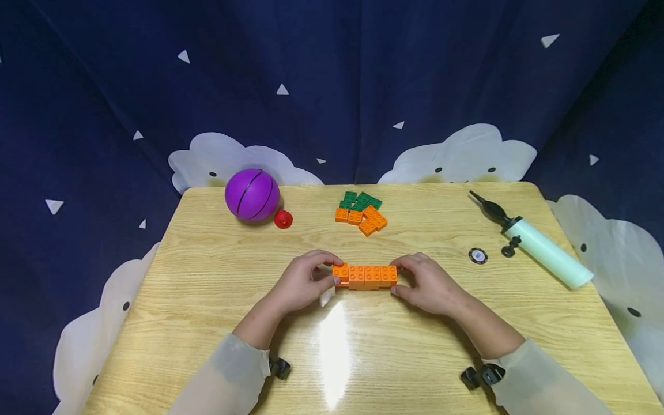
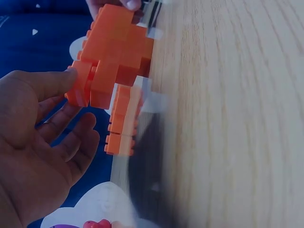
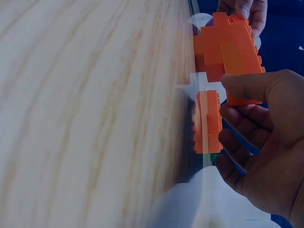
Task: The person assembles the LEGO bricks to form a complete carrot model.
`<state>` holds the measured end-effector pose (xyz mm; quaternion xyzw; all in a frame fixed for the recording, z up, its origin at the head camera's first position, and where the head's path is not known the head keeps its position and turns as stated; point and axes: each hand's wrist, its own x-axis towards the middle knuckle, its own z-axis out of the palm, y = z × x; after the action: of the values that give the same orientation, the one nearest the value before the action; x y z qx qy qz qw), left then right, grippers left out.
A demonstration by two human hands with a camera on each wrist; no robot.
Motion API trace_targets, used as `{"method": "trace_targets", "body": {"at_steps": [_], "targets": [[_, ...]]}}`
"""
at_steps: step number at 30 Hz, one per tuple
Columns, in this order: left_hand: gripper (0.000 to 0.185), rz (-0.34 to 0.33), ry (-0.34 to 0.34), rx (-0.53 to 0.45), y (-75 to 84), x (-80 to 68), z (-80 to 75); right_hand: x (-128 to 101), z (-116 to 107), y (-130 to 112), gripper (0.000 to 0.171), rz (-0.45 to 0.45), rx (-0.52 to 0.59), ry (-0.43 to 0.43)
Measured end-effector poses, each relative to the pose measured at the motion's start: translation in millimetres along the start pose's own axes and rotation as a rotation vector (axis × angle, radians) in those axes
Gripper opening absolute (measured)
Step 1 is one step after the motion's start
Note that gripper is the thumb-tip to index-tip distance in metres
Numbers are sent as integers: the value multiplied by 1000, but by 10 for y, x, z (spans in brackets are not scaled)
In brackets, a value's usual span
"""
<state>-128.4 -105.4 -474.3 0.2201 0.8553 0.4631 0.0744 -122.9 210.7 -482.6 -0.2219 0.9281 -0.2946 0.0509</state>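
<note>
Both hands (image 1: 363,285) pinching brick row (image 1: 365,275) ends

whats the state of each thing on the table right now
orange brick bar: joined in a row, held at both ends
left hand: pinches the bar's left end
right hand: grips the bar's right end
loose bricks: untouched pile
purple ball: resting on the table
pump: lying flat

ball (image 1: 252,195) left, pump (image 1: 539,246) right, bricks (image 1: 361,212) between
</note>
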Motion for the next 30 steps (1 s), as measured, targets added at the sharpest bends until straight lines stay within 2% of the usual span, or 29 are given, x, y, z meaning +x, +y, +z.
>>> {"method": "trace_targets", "body": {"at_steps": [11,24,30], "targets": [[26,6,10,-20,-25,9,18,38,17,8,48,13,-6,19],[24,-38,36,-107,-59,65,92,69,10,1,45,32,-10,60],[26,-121,-4,-181,-67,77,106,66,14,7,47,49,-16,66]]}}
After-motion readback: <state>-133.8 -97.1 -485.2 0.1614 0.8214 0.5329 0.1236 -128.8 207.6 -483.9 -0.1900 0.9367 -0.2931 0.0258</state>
